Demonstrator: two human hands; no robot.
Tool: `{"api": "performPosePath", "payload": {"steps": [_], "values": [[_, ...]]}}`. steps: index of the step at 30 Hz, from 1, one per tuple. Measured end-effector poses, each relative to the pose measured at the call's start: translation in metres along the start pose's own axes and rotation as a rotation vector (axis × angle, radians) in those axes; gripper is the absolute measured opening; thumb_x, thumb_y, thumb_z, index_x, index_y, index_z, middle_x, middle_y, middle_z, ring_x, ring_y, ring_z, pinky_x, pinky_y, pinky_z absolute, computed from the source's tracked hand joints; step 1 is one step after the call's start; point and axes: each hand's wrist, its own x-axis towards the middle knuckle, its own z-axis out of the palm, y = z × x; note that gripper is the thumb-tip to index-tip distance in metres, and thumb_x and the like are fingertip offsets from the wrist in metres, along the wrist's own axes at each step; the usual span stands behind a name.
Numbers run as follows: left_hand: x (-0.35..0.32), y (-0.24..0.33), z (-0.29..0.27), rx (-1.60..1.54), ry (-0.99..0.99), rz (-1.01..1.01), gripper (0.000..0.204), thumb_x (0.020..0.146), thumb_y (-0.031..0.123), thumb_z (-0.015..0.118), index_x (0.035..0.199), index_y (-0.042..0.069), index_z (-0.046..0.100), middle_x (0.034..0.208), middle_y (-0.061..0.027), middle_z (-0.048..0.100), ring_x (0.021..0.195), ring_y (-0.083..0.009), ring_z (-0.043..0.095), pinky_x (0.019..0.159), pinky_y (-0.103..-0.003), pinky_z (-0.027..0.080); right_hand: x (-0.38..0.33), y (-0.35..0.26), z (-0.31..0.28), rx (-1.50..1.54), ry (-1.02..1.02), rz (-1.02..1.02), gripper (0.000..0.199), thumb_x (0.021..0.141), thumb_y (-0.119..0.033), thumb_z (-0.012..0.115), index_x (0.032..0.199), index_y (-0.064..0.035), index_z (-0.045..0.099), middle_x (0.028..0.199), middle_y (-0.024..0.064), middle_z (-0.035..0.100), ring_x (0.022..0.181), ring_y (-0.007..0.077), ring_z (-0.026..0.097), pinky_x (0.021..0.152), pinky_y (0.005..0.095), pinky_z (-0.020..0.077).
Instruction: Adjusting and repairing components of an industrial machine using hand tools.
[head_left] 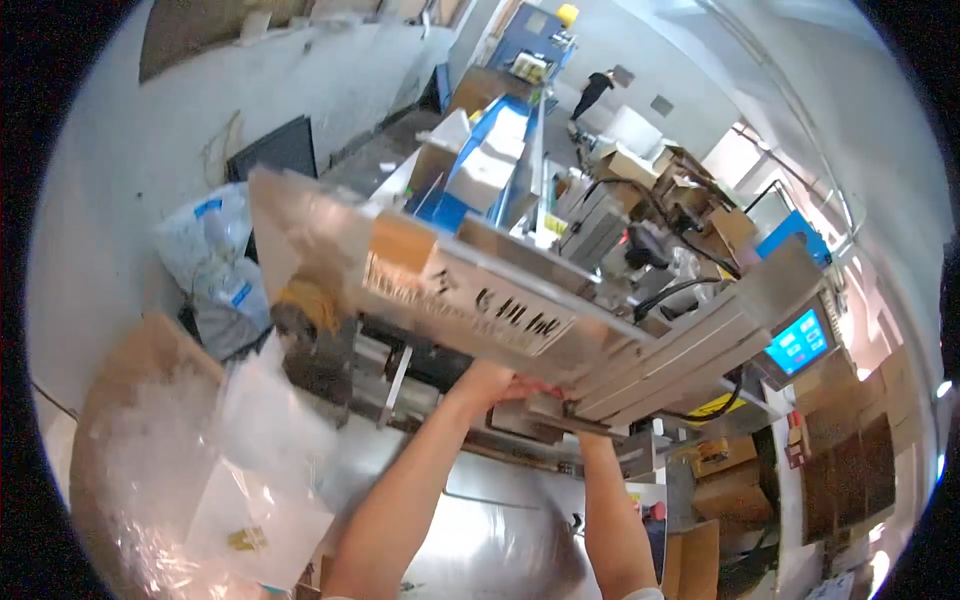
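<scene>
Both my arms reach forward into a metal packaging machine, beneath its tilted metal panel (470,300). My left hand (505,384) is partly under the panel's lower edge. Its fingers stretch to the right, over or against a small grey metal block (545,410); blur hides the exact contact. My right forearm (612,510) comes up on the other side. A long metal housing (665,375) covers my right hand, so its fingers and anything in them are hidden. Below my hands lies a shiny metal tabletop (480,540).
Clear plastic bags (225,450) are heaped at left, by a brown cardboard sheet (145,370). Beyond the panel, white packages (485,175) lie on a blue conveyor (440,210). A lit control screen (798,342) stands at right, above cardboard boxes (730,495). Far back stands another person (595,92).
</scene>
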Motion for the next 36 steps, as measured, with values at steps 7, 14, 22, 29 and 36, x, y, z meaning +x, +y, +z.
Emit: {"api": "performPosePath", "payload": {"steps": [7, 14, 22, 29, 36], "values": [[0.005, -0.005, -0.008, -0.031, 0.032, -0.025, 0.034, 0.090, 0.014, 0.049, 0.122, 0.003, 0.045, 0.114, -0.0125, 0.055, 0.095, -0.0263, 0.060, 0.074, -0.037, 0.056, -0.029, -0.004, 0.012, -0.028, 0.009, 0.079, 0.038, 0.085, -0.031, 0.055, 0.115, -0.0084, 0.054, 0.113, 0.0114, 0.055, 0.106, 0.0277, 0.049, 0.091, 0.0438, 0.0377], [0.030, -0.047, -0.037, -0.218, 0.054, -0.003, 0.038, 0.085, 0.008, 0.056, 0.122, 0.005, 0.044, 0.117, -0.0113, 0.052, 0.099, -0.0254, 0.057, 0.067, -0.040, 0.056, -0.030, -0.012, 0.018, -0.006, -0.101, 0.124, 0.040, 0.084, -0.031, 0.055, 0.118, -0.0088, 0.052, 0.116, 0.0117, 0.053, 0.109, 0.0288, 0.047, 0.093, 0.0450, 0.0358], [0.038, -0.074, -0.063, -0.079, 0.091, 0.075, 0.036, 0.086, 0.010, 0.055, 0.121, 0.006, 0.045, 0.116, -0.0101, 0.054, 0.099, -0.0245, 0.057, 0.068, -0.039, 0.055, -0.052, -0.023, 0.029, 0.007, -0.240, 0.138, 0.044, 0.084, -0.032, 0.055, 0.121, -0.0092, 0.050, 0.120, 0.0120, 0.050, 0.112, 0.0299, 0.045, 0.096, 0.0463, 0.0335], [0.020, -0.026, -0.016, -0.051, 0.152, 0.020, 0.034, 0.088, 0.014, 0.054, 0.120, 0.006, 0.046, 0.115, -0.0090, 0.055, 0.099, -0.0234, 0.057, 0.069, -0.039, 0.055, -0.044, -0.024, 0.038, -0.021, -0.296, 0.152, 0.046, 0.084, -0.033, 0.055, 0.123, -0.0096, 0.048, 0.123, 0.0123, 0.048, 0.115, 0.0310, 0.042, 0.098, 0.0475, 0.0315], [0.004, -0.010, -0.003, 0.032, 0.032, 0.122, 0.032, 0.090, 0.020, 0.050, 0.119, 0.007, 0.048, 0.113, -0.0083, 0.056, 0.098, -0.0224, 0.058, 0.068, -0.038, 0.054, -0.038, -0.031, 0.048, -0.089, -0.353, 0.134, 0.049, 0.083, -0.034, 0.055, 0.126, -0.0099, 0.045, 0.126, 0.0126, 0.046, 0.118, 0.0320, 0.040, 0.100, 0.0487, 0.0295]]}}
